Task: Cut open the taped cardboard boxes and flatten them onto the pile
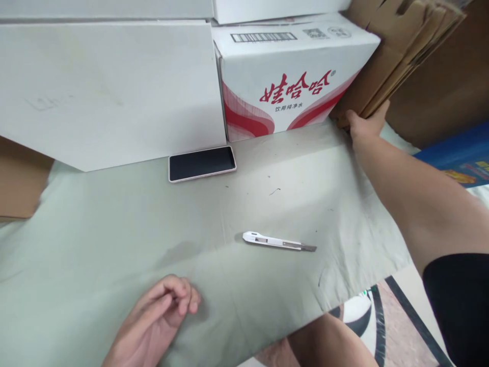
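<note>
At the far right, my right hand (369,122) is closed around the lower end of a stack of flattened cardboard (397,56), which leans upright beside a white and red printed carton (248,76). Some of its fingers are hidden behind the cardboard. My left hand (162,311) hovers over the near part of the cloth-covered table (114,224), fingers loosely curled, with nothing in it. A white utility knife (273,241) lies between the two hands, its blade out and pointing right.
A phone (202,163) with a dark screen lies against a large white box (114,92). More white boxes are stacked above. A brown box (23,178) stands at the left edge, and a blue printed box (458,153) at the right. Patterned floor (401,316) shows past the table's edge.
</note>
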Demonstrator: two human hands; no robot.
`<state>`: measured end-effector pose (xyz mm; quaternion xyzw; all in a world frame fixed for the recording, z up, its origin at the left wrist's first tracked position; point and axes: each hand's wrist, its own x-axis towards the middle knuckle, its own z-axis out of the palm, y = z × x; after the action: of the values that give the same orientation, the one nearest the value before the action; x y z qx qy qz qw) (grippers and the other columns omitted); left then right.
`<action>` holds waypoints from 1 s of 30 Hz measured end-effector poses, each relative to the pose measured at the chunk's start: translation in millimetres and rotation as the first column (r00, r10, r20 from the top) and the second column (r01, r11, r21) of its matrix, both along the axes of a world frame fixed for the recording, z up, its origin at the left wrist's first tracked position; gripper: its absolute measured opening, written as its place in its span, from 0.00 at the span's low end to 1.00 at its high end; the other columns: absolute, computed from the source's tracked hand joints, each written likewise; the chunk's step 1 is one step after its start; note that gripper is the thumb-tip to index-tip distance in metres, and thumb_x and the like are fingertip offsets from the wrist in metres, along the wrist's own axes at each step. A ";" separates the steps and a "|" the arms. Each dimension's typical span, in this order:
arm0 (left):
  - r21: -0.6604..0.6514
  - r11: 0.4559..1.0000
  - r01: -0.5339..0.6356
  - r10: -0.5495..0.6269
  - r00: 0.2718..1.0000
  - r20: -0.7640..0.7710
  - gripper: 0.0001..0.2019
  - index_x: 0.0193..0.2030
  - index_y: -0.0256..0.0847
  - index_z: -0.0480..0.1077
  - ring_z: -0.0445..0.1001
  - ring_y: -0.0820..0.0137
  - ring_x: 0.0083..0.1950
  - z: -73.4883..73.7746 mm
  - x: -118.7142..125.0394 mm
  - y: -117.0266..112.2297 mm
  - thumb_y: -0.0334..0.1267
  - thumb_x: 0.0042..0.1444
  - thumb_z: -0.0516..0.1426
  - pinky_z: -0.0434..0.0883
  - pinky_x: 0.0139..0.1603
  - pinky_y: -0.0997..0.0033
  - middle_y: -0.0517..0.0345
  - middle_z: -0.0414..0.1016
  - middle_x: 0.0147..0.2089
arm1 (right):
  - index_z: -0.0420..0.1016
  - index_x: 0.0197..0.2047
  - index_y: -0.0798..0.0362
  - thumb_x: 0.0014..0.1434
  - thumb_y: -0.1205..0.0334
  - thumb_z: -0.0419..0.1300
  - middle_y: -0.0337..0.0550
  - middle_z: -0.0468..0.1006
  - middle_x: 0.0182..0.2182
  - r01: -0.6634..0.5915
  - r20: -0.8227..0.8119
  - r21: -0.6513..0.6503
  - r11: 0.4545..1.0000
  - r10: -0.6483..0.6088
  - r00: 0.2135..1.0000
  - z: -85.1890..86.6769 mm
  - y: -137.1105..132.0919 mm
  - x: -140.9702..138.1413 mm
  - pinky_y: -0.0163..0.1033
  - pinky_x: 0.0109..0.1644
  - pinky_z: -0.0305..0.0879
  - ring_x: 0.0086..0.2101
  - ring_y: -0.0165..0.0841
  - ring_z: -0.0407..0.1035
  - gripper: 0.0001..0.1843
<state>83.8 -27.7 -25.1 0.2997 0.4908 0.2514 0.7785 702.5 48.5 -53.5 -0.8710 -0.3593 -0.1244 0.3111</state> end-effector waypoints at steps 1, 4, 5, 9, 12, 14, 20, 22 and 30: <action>0.001 1.000 0.017 -0.017 1.000 0.014 0.13 0.28 0.41 0.76 0.70 0.66 0.34 -2.0 -1.9 1.3 0.47 0.54 0.69 0.74 0.39 0.68 0.56 0.67 0.26 | 0.45 0.72 0.61 0.66 0.64 0.57 0.71 0.66 0.66 0.076 -0.036 0.058 0.995 -0.074 0.997 2.0 2.8 2.3 0.46 0.65 0.66 0.61 0.39 0.68 0.36; -0.008 0.999 0.048 -0.047 0.998 0.048 0.13 0.29 0.41 0.76 0.70 0.66 0.33 -7.6 -6.6 4.4 0.47 0.56 0.68 0.73 0.40 0.68 0.56 0.67 0.26 | 0.56 0.68 0.64 0.61 0.66 0.61 0.66 0.70 0.64 0.209 -0.115 0.228 0.951 -0.187 0.976 15.7 6.4 9.5 0.41 0.66 0.64 0.60 0.39 0.71 0.34; -0.012 0.998 0.056 -0.055 0.997 0.054 0.13 0.29 0.41 0.76 0.70 0.65 0.34 -8.3 -7.0 4.7 0.47 0.56 0.68 0.73 0.39 0.68 0.56 0.67 0.26 | 0.58 0.67 0.65 0.61 0.67 0.60 0.66 0.70 0.63 0.193 -0.089 0.248 0.949 -0.176 0.980 21.2 6.2 10.3 0.40 0.66 0.64 0.60 0.39 0.71 0.33; -0.026 0.999 0.032 -0.031 0.999 0.031 0.14 0.28 0.42 0.76 0.70 0.65 0.34 -2.1 -1.0 1.3 0.48 0.55 0.69 0.72 0.39 0.69 0.56 0.67 0.27 | 0.61 0.64 0.66 0.59 0.72 0.57 0.66 0.72 0.62 0.119 -0.009 0.251 0.961 -0.120 0.993 33.0 -1.0 -6.4 0.38 0.67 0.63 0.62 0.38 0.71 0.30; -0.038 0.999 -0.037 0.037 0.999 -0.020 0.14 0.27 0.41 0.75 0.70 0.66 0.34 6.6 6.3 -3.8 0.48 0.54 0.69 0.71 0.40 0.70 0.57 0.67 0.27 | 0.59 0.67 0.64 0.60 0.68 0.59 0.67 0.73 0.61 0.091 -0.040 0.111 0.990 -0.087 0.995 26.5 -8.8 -31.1 0.42 0.64 0.65 0.60 0.43 0.71 0.33; -0.034 0.998 -0.057 0.056 0.998 -0.034 0.14 0.27 0.41 0.74 0.70 0.66 0.35 10.0 9.3 -6.1 0.47 0.55 0.68 0.71 0.40 0.70 0.57 0.66 0.26 | 0.56 0.69 0.63 0.61 0.65 0.60 0.68 0.72 0.62 0.104 -0.067 0.040 0.994 -0.101 0.993 19.5 -11.0 -43.3 0.44 0.63 0.65 0.60 0.45 0.70 0.36; -0.007 0.999 -0.048 0.048 0.999 -0.012 0.13 0.29 0.40 0.75 0.70 0.66 0.34 8.5 11.0 -4.0 0.45 0.57 0.67 0.71 0.41 0.68 0.56 0.68 0.27 | 0.60 0.68 0.60 0.60 0.66 0.61 0.64 0.76 0.60 0.064 -0.196 -0.193 0.979 -0.102 0.975 7.8 -4.1 -49.3 0.50 0.65 0.65 0.59 0.48 0.73 0.33; 0.018 0.999 -0.038 0.038 0.999 0.013 0.12 0.30 0.39 0.76 0.71 0.66 0.35 6.8 11.3 -2.0 0.44 0.58 0.66 0.72 0.42 0.68 0.56 0.69 0.27 | 0.61 0.68 0.60 0.58 0.68 0.60 0.64 0.74 0.62 0.037 -0.205 -0.214 0.976 -0.082 0.975 7.9 -8.7 -51.8 0.50 0.66 0.65 0.61 0.48 0.72 0.35; 0.058 0.998 0.037 -0.048 0.976 0.214 0.12 0.34 0.36 0.77 0.76 0.68 0.35 8.7 15.1 0.4 0.41 0.51 0.70 0.74 0.43 0.71 0.56 0.75 0.29 | 0.75 0.52 0.52 0.52 0.63 0.58 0.59 0.83 0.51 -0.343 -0.186 -0.328 0.880 0.296 0.937 53.9 -90.1 -117.7 0.58 0.59 0.75 0.53 0.52 0.79 0.23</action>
<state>98.8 -27.3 -16.4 0.3020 0.3904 0.2787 0.8239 584.8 -41.6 0.4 -0.8477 -0.4935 0.0530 0.1875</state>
